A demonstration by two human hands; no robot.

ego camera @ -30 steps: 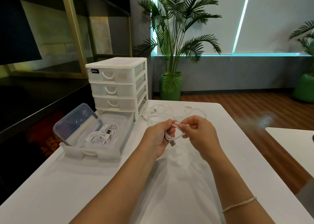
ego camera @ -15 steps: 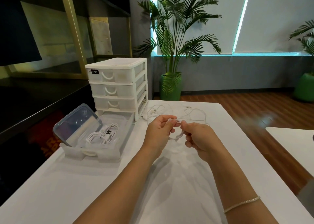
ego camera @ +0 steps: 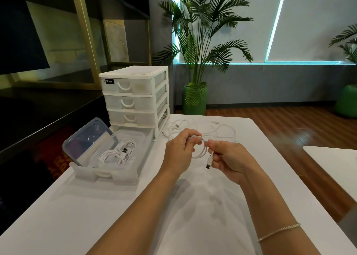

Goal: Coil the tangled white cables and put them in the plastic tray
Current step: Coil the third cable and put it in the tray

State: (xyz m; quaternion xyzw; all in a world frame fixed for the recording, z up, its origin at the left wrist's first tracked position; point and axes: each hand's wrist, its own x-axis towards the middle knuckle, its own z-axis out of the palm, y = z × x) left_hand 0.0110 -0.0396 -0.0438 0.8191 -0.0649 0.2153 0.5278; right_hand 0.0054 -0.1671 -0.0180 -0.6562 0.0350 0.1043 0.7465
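My left hand (ego camera: pixel 179 152) grips a small coil of white cable (ego camera: pixel 201 151) above the middle of the white table (ego camera: pixel 116 206). My right hand (ego camera: pixel 229 159) pinches the same cable near its free end, and the plug (ego camera: pixel 209 161) hangs down between the two hands. More white cables (ego camera: pixel 222 133) lie tangled on the table behind my hands. The clear plastic tray (ego camera: pixel 108 175) sits to the left, pulled out of the drawer unit, with coiled white cables (ego camera: pixel 117 154) inside it.
A white drawer unit (ego camera: pixel 135 98) stands behind the tray. A clear blue-rimmed lid (ego camera: pixel 87 138) leans in the tray's left side. The table edge drops to a wooden floor (ego camera: pixel 289 131) on the right, where a second white table (ego camera: pixel 332 163) begins.
The hands have drawn slightly apart and the coil has opened into a wider loop. The cable's plug end now hangs from my right fingers.
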